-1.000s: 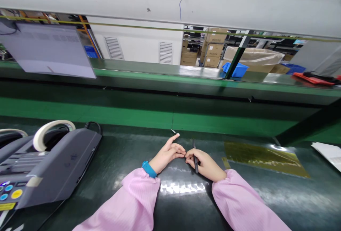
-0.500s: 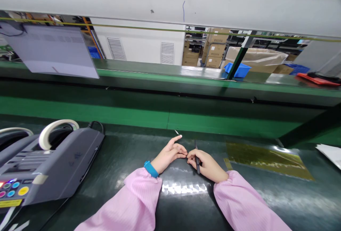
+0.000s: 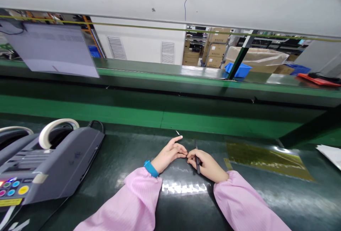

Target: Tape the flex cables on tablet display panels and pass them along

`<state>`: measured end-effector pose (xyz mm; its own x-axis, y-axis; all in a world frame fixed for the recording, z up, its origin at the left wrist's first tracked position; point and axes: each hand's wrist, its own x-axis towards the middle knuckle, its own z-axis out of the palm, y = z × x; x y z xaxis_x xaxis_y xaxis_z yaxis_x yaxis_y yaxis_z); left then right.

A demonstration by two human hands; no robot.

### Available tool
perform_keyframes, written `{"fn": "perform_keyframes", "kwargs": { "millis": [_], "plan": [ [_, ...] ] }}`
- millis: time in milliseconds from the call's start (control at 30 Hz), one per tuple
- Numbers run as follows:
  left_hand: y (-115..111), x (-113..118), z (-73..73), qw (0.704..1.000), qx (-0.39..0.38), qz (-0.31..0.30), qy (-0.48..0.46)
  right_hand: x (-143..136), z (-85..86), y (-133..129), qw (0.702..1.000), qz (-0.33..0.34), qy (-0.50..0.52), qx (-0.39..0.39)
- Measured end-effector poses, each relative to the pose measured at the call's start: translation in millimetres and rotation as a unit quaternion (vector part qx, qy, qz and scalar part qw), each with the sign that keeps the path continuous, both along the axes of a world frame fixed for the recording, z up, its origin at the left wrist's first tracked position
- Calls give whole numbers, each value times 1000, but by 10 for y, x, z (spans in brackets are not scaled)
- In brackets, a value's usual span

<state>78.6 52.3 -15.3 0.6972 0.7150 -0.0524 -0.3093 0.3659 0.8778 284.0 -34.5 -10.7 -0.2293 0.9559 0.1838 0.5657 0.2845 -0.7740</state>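
Observation:
My left hand (image 3: 170, 152), with a blue wristband (image 3: 151, 168), is over the dark work surface. Its index finger stretches forward, and a small white strip (image 3: 179, 134) shows at the fingertip. The other fingers bend in and meet my right fingertips; anything pinched there is too small to make out. My right hand (image 3: 204, 163) is closed round a slim black pen-like tool (image 3: 197, 163), which stands out above and below the fingers. Its thumb and index tip are pressed together beside the left fingers.
To the left stands a grey tape dispenser (image 3: 66, 163) with white tape rolls and coloured buttons. An amber film sheet (image 3: 266, 158) lies on the right of the work surface (image 3: 119, 160). White paper (image 3: 330, 154) is at the right edge. A green shelf (image 3: 149, 69) runs behind.
Both hands stay almost in the same place and pose. The view has shifted very slightly.

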Motion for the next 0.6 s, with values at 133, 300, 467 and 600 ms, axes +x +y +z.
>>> {"fn": "perform_keyframes", "kwargs": {
  "millis": [133,300,467,600],
  "plan": [
    [0,0,5,1000,0,-2,-2,3,-11,2,1000,-1,-2,2],
    [-2,-1,1,1000,-1,-2,-5,-2,-13,1,1000,-3,-5,0],
    [-5,4,-4,1000,1,-1,-6,-5,4,3,1000,-1,-5,1],
    [-4,4,-2,1000,3,0,-4,-4,14,1,1000,-2,-4,0]
  ]
}}
